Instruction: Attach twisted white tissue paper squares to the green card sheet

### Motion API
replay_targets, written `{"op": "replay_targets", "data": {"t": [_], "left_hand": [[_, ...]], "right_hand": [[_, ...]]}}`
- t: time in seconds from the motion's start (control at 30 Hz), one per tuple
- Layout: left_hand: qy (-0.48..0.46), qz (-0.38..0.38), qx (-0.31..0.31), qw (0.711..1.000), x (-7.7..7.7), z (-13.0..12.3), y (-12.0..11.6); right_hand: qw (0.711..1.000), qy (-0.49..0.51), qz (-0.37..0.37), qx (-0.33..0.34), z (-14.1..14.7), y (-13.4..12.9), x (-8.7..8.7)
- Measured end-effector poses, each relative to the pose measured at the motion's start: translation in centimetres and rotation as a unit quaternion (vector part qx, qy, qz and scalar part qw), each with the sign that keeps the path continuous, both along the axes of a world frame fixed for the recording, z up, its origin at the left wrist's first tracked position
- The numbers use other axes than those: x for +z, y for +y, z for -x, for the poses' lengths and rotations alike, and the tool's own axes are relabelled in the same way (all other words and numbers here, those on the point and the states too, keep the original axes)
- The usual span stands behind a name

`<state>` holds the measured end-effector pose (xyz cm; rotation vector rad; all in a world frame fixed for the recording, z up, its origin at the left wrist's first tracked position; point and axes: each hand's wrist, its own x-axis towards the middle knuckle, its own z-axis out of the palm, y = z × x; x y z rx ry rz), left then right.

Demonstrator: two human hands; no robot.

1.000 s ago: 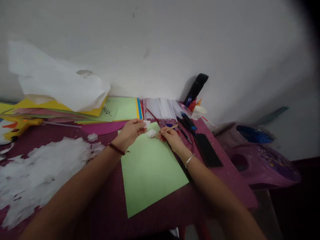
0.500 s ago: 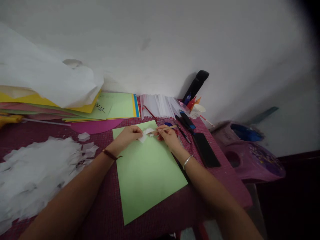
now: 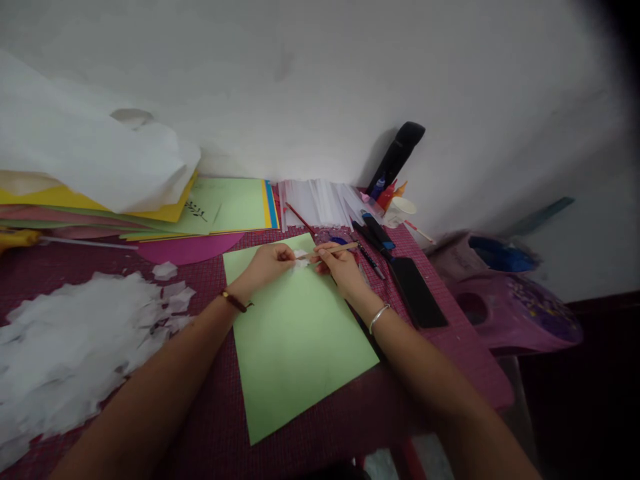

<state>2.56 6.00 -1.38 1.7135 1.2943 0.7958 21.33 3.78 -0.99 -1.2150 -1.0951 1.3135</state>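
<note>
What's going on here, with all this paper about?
Someone is working bare-handed at a table. The left grip pinches small white paper above a green sheet; the right grip holds a light-brown stick pointing at that paper. White scraps lie heaped to the left.

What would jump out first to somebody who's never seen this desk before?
Probably the bright green sheet in the middle, with the left hand pinching white paper and the right hand holding a flat wooden stick over its far end. Next might come the big heap of white scraps on the left of the table.
</note>
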Motion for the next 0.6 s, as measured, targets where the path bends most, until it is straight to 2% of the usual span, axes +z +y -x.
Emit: {"op": "replay_targets", "data": {"t": [0.13, 0.27, 0.43, 0.6], "left_hand": [[-0.014, -0.013, 0.032, 0.999, -0.3, -0.5, 0.1], [-0.016, -0.023, 0.039, 0.999, -0.7, -0.4, 0.2], [-0.004, -0.026, 0.048, 0.998, -0.7, -0.6, 0.3], [-0.001, -0.027, 0.062, 0.998, -0.6, -0.9, 0.4]], "right_hand": [[0.997, 0.000, -0.069, -0.035, -0.1, -0.6, 0.4], [0.984, -0.078, -0.156, 0.024, -0.1, -1.4, 0.5], [0.953, -0.230, -0.188, 0.050, 0.0, -1.5, 0.1], [0.933, -0.285, -0.209, 0.067, 0.0, -1.3, 0.1]]}}
